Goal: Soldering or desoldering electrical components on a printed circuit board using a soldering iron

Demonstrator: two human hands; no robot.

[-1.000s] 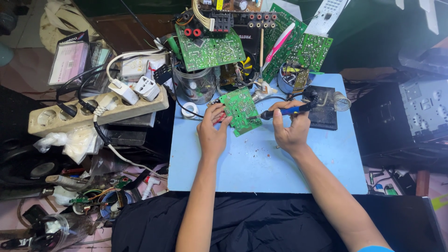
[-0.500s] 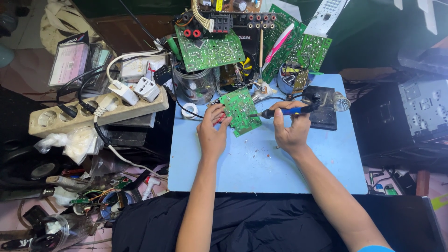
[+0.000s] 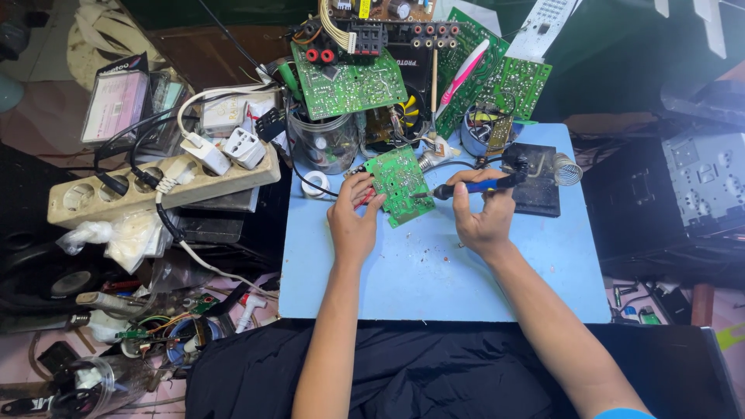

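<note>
Fingers of the left hand pinch the left edge of a small green circuit board, steadying it where it rests tilted on the far part of the light blue tabletop. Just right of the board, the right hand has its fingers wrapped around the blue handle of a soldering iron — its dark tip points left and meets the board's right edge. Both forearms reach in from the near side over a black cloth.

Behind the right hand sits a black soldering stand with a coiled metal holder at its right end. Farther back, larger green circuit boards lean against one another amid wires, with a pink-handled tool propped between them and a clear glass jar just left of the small board. Off the tabletop to the left, a beige power strip carries white plugs and black cables — beyond it lie a crumpled plastic bag and loose clutter. A grey metal chassis stands well apart on the right.
</note>
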